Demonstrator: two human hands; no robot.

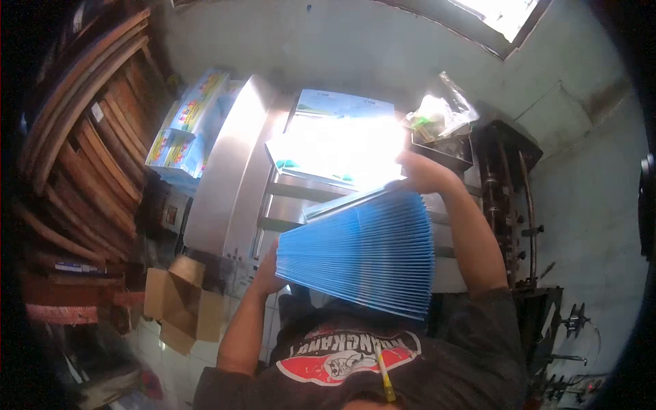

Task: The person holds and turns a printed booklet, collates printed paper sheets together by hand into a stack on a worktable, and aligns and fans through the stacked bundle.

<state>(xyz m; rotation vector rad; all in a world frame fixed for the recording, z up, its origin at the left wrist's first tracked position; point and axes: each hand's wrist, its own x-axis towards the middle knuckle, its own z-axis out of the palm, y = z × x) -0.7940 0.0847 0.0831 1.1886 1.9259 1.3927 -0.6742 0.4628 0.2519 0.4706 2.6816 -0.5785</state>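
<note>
A thick stack of blue-edged folded cards or booklets [359, 253] is held in front of my chest, its edges fanned wider toward the right. My left hand [268, 272] grips the narrow left end, with most of its fingers hidden by the stack. At the upper right corner, my right hand [425, 175] is closed on the back of the stack; glare washes out its fingertips. Just beyond lies a pile of printed light-blue sheets [345, 106] on a metal machine bed [294, 208], partly lost in bright light.
Colourful printed packs [195, 109] are stacked left of a tall metal panel [229, 178]. An open cardboard box [179, 304] sits lower left, below wooden frames [96, 143]. A dark tray [447, 152] with clear plastic stands at the back right, beside upright machine rods [526, 205].
</note>
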